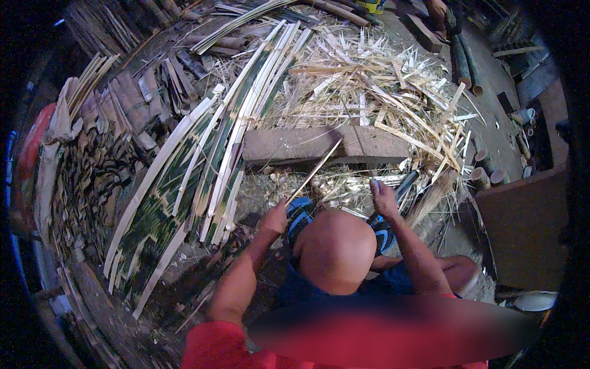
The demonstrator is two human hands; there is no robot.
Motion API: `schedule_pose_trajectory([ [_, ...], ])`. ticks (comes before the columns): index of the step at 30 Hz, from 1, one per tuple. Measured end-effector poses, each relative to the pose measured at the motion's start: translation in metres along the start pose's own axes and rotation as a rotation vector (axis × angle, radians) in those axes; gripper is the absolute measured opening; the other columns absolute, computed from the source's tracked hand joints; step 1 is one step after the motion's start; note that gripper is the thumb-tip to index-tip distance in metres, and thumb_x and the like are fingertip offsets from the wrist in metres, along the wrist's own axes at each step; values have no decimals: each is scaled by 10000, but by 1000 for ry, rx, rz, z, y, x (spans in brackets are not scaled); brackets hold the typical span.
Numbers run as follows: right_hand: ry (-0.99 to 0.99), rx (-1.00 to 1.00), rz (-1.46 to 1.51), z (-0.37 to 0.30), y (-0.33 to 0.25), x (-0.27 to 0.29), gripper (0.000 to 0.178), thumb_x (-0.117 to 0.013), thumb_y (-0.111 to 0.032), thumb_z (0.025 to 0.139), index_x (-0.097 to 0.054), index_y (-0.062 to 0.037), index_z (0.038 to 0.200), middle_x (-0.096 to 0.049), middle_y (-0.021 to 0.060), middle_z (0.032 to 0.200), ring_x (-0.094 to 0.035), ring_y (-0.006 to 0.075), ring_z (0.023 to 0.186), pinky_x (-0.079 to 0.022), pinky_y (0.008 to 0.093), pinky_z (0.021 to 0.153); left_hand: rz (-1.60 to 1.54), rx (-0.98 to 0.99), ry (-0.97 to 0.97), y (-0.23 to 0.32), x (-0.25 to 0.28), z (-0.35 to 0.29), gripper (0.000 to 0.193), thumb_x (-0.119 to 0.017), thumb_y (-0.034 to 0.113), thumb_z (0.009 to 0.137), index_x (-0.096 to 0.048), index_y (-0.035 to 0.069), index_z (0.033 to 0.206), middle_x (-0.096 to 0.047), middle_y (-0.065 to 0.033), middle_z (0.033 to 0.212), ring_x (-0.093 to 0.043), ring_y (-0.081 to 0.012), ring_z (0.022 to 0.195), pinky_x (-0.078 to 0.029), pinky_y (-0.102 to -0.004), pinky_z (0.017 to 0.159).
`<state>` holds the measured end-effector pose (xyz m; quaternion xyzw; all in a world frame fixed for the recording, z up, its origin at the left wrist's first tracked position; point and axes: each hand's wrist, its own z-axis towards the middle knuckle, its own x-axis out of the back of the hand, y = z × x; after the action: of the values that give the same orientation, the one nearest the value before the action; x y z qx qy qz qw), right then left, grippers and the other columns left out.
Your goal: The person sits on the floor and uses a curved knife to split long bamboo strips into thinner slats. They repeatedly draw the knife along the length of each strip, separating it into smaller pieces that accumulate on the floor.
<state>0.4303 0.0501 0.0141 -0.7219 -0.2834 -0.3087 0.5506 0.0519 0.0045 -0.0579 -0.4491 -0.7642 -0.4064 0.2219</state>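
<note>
My left hand (pixel 275 217) is closed round the lower end of a pale bamboo strip (pixel 314 171). That strip slants up and right, its far end over a thick wooden beam (pixel 292 145) lying crosswise in front of me. My right hand (pixel 385 200) is closed on a thin, dark, long tool (pixel 367 161) that points away across the beam; a bit of blue shows at the grip. Whether it is a blade seen edge-on, I cannot tell. Between my arms is my bent knee (pixel 335 251), with blue-and-black footwear (pixel 299 212) beside it.
Long split bamboo strips (pixel 212 147), green and pale, lie on the left. Beyond the beam spreads a heap of bamboo shavings (pixel 362 74). Cut wood pieces (pixel 132 101) are stacked far left. Bamboo poles (pixel 462 61) and a brown board (pixel 525 227) are on the right. Someone's foot (pixel 437 13) shows at the top.
</note>
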Motion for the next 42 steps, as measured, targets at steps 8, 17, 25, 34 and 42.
schedule_pose_trajectory([
  [8,29,88,256,-19,-11,-73,497,-407,-419,1039,-532,12,826,-535,173,654,-518,316,606,-437,453,634,-188,-252,-635,-75,73,-44,465,-467,469,1004,-651,115,1242,-705,-78,1127,-661,-233,972,-503,-396,840],
  [17,-329,260,237,-32,-89,-74,445,-551,-428,996,-558,-1,869,-514,118,662,-489,218,621,-419,423,595,-135,-241,-25,-122,12,-42,506,-446,470,1002,-613,50,1229,-669,-202,1154,-639,-417,1004,-501,-480,863],
  [25,-618,223,65,-37,-144,-88,538,-608,-502,952,-637,-10,1168,-680,216,1026,-646,300,971,-492,433,833,62,-207,191,-151,15,-72,457,-591,410,938,-588,121,1292,-687,-207,1066,-658,-410,995,-526,-509,834],
  [34,-628,417,-33,-29,-157,-113,499,-607,-523,937,-639,-34,1032,-655,187,848,-629,339,785,-481,443,739,147,13,424,-216,13,-81,500,-672,218,810,-584,64,1277,-526,-161,1300,-544,-389,1153,-483,-477,957],
  [42,-630,381,-90,-30,-164,-113,457,-625,-488,940,-625,-34,988,-618,157,763,-572,288,688,-445,439,661,41,359,477,-236,18,-49,548,-608,214,873,-493,131,1403,-475,-192,1388,-498,-397,1254,-451,-513,1012],
])
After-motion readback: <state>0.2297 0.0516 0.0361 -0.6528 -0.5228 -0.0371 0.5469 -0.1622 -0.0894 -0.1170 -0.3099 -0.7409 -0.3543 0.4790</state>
